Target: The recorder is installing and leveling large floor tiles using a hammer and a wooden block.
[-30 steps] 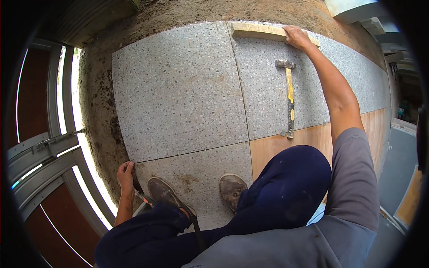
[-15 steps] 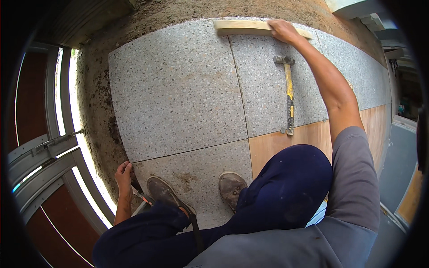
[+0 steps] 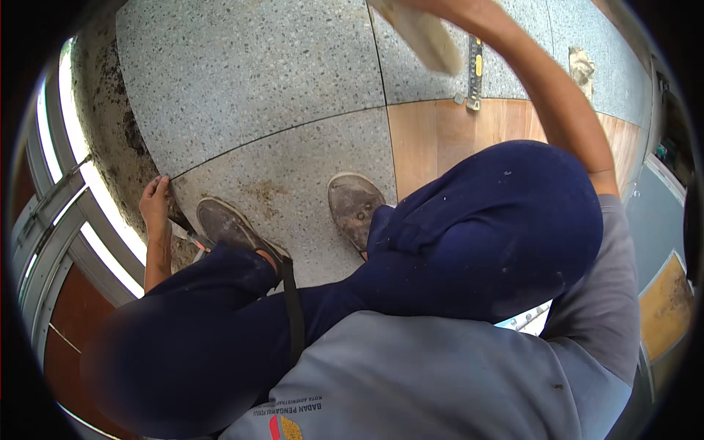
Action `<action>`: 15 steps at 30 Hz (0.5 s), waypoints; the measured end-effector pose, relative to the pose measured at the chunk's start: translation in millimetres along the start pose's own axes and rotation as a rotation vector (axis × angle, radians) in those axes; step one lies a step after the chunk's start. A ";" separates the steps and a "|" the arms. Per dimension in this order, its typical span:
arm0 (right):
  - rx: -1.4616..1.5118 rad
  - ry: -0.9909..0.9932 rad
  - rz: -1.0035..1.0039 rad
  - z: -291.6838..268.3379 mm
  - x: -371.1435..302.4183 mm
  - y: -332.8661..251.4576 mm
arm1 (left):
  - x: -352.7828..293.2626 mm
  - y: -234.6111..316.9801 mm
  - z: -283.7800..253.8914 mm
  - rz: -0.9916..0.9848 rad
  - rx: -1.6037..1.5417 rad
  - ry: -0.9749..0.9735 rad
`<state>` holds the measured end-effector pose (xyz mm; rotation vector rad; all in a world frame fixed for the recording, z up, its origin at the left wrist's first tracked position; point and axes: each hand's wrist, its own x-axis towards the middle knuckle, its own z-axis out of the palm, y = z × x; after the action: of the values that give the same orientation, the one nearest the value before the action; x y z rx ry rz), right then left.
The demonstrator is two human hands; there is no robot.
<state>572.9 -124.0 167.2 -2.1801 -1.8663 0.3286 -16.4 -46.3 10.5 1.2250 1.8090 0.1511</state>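
Note:
My left hand (image 3: 155, 203) is at the left edge of the speckled grey tiles (image 3: 257, 73), its fingertips drawn together by the corner where a seam meets that edge. Whatever those fingers pinch, if anything, is too small to make out. At the top edge my right hand (image 3: 434, 4), partly cut off, grips a pale wooden block (image 3: 424, 38). The block is tilted, raised off the tiles and smeared by motion. Right of it lies a hammer, its black and yellow handle (image 3: 475, 73) showing; its head is hidden.
Wood-look tiles (image 3: 440, 139) adjoin the grey ones. My shoes (image 3: 356, 209) stand on a grey tile with dirt smudges. A crumpled pale thing (image 3: 581, 67) lies far right. Bare soil (image 3: 110, 110) and a metal gate (image 3: 62, 209) run along the left, beside a small orange-marked tool (image 3: 198, 241).
The wooden block was flat along the far tiles; my right hand has lifted and tilted it. The view has shifted, moving the scene upward. My left hand stays at the tile corner.

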 end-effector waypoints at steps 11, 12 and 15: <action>-0.144 -0.241 0.204 75.6 -168.3 5.7 | 7.2 -17.9 -13.1 -0.071 -0.024 0.003; -0.159 -0.209 0.204 78.9 -187.4 10.8 | 8.1 -13.9 -9.9 -0.072 -0.024 -0.001; -0.185 -0.230 0.255 85.9 -243.5 20.6 | 10.8 -14.1 -2.4 -0.047 -0.058 -0.010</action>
<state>526.5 -363.8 81.1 -2.6130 -1.7927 0.4922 -28.7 -43.9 -2.4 1.1401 1.8107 0.1698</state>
